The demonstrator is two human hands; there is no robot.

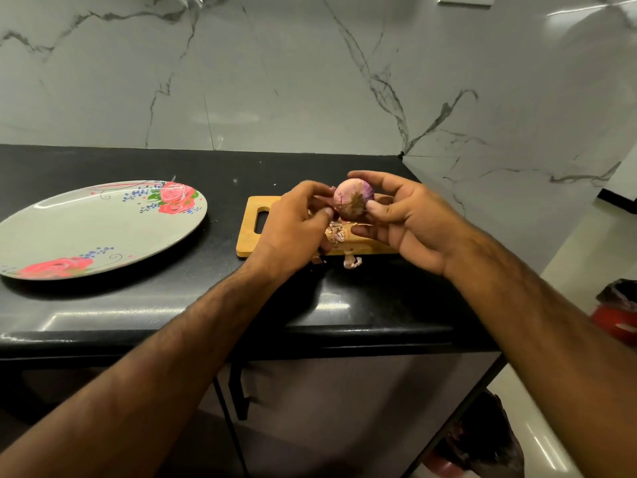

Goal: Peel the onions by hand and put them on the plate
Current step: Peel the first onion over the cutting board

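Head view: onion (352,198) was held just above the cutting board (251,236). Right hand (406,222) curled its fingers round it (thumb by the root tuft); left hand (293,225) pinched skin at its left side. Plate (86,232) sat well left on the tabletop (224,305).

Onion (352,199) between left hand (293,229) and right hand (408,219), above wooden board (249,241)

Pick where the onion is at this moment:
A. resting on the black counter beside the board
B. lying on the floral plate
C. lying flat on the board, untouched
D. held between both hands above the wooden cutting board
D: the onion is gripped between the left hand and the right hand over the cutting board, and the plate has no onion on it.
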